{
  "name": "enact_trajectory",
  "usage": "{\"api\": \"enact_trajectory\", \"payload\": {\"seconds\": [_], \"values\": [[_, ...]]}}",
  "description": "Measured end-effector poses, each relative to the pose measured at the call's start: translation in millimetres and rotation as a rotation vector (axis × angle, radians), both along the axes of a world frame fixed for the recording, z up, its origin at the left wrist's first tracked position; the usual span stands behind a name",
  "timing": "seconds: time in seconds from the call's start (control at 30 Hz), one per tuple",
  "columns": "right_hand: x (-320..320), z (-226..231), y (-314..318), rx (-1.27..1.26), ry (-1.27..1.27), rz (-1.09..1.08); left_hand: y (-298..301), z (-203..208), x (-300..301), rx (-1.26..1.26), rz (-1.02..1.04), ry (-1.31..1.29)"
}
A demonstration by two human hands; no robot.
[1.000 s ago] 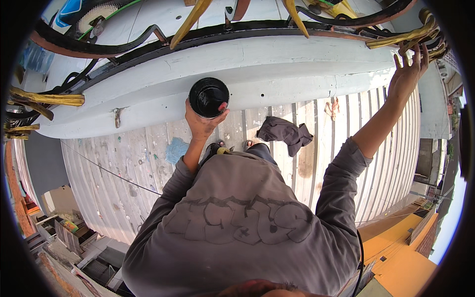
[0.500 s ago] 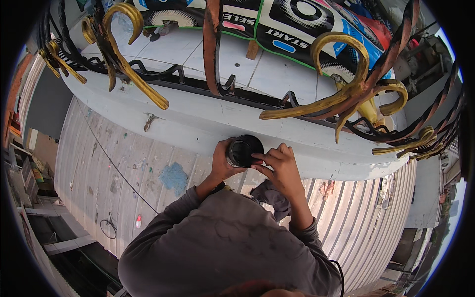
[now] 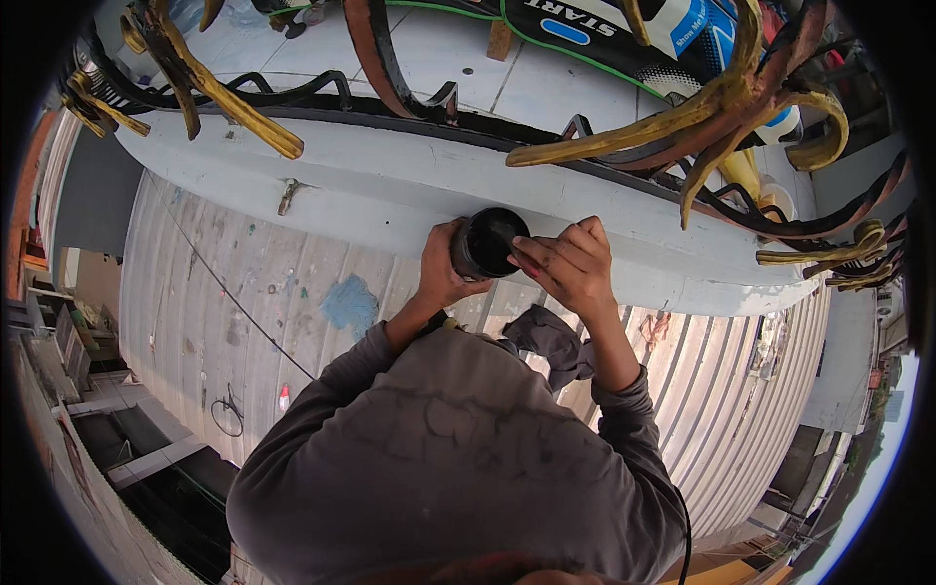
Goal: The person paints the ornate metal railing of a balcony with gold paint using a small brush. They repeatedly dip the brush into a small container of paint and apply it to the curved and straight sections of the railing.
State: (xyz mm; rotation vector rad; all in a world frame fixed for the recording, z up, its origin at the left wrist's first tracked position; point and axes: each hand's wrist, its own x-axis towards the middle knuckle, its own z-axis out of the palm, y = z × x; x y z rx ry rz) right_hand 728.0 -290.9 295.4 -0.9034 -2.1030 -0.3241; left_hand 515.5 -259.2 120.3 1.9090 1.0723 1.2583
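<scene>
A round dark cup (image 3: 495, 234) with a black inside is held upright over the ledge's near edge. Wrapped round its left side is my left hand (image 3: 441, 268). My right hand (image 3: 573, 265) is at the cup's right rim, thumb and fingers pinched together. A small reddish bit (image 3: 532, 271) shows at those fingertips; I cannot make out what thing it belongs to.
Ahead runs a pale concrete ledge (image 3: 370, 216), with a black metal railing (image 3: 409, 122) bearing gold-painted scrolls (image 3: 624, 136). Behind it are white tiles and a printed mat (image 3: 585, 44). Below lies a corrugated roof (image 3: 263, 263) with a blue patch (image 3: 349, 304) and dark cloth (image 3: 551, 341).
Both hands and the cup sit higher in the picture, as do the railing and ledge. My right fingers have shifted slightly at the cup's rim, still pinched.
</scene>
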Motion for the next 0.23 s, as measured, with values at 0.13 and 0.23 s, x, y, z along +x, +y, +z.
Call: {"api": "enact_trajectory", "payload": {"seconds": [0.13, 0.23], "values": [[1.8, -13.6, 1.0, 0.047, -0.006, -0.051, 1.0, 3.6, 4.7, -0.056, 0.019, -0.025], [1.1, -23.6, 0.5, 0.025, 0.096, -0.106, 3.0, 6.6, 1.2, -0.046, 0.035, -0.023]]}}
